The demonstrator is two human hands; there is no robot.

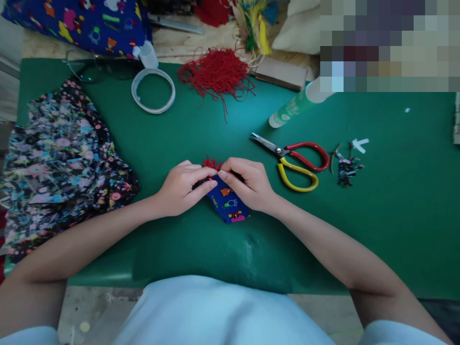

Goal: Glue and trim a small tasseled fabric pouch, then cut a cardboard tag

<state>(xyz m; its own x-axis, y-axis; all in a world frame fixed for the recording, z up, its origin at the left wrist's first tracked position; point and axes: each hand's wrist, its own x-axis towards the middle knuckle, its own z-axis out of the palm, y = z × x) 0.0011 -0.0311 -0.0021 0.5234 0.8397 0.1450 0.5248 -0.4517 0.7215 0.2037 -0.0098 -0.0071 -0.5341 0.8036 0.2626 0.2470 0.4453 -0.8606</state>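
Note:
Between both hands is a small piece of blue printed fabric (229,201) with cartoon figures, its lower end hanging toward me. A red thread fringe (211,164) sticks out at its top edge. My left hand (183,187) pinches the upper left of the fabric between thumb and fingers. Opposite it, my right hand (249,184) pinches the top right edge, the fingertips of both hands almost meeting. What lies exactly between the fingertips is too small to make out. Scissors (291,160) with one red and one yellow handle lie right of my right hand, blades partly apart.
Floral fabric (68,158) lies at left. Farther back are a tape roll (153,91), eyeglasses (84,69), a heap of red threads (219,74), a green-and-white tube (296,105) and blue printed cloth (82,24). Fabric scraps (347,167) lie right of the scissors on the green tabletop (395,215).

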